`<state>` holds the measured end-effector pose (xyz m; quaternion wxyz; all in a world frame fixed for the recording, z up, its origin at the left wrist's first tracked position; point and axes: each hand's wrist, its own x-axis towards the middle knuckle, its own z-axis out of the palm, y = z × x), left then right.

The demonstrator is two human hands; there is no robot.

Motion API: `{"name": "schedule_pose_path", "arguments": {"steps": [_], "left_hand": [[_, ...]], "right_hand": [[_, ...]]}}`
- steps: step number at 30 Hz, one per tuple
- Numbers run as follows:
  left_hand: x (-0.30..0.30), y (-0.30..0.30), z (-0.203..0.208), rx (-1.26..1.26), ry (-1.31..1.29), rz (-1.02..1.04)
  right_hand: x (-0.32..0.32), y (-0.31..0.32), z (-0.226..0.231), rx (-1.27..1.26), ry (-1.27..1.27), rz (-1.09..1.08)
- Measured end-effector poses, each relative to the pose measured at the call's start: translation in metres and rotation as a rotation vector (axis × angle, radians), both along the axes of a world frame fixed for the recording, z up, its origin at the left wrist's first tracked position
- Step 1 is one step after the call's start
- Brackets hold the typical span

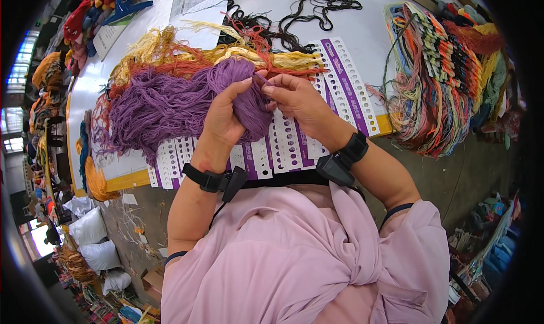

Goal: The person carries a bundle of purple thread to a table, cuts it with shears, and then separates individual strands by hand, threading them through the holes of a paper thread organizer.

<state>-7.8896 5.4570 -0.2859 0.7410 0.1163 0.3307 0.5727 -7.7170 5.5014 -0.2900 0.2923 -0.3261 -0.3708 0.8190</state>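
A big bundle of purple thread (164, 106) lies across the table, its loose tails spread to the left. My left hand (228, 117) is wrapped round the bundle's rounded right end, with the thumb on top. Close by on the right, my right hand (296, 97) pinches a few purple strands between thumb and fingertips at that same end. Punched white-and-purple thread cards (345, 86) lie under and beside the bundle, several of them overlapping at the table's near edge. Yellow thread (283, 60) and rust-orange thread (187, 57) lie just behind the purple bundle.
Black thread (317, 9) trails over the table's far side near a printed sheet (195, 6). A thick pile of multicoloured thread (433, 80) hangs over the right edge. Blue scissors or a clip-like tool (127, 7) lies far left. White sacks (93, 233) stand on the floor.
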Motion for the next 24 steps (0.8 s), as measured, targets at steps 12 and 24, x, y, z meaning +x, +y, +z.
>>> {"name": "schedule_pose_path", "arguments": {"steps": [12, 24], "left_hand": [[0.001, -0.001, 0.004, -0.006, 0.016, -0.012], [-0.007, 0.003, 0.000, 0.013, -0.112, -0.101]], "right_hand": [[-0.004, 0.004, 0.002, -0.032, -0.062, -0.030], [0.003, 0.009, -0.007, 0.034, -0.014, 0.039]]}}
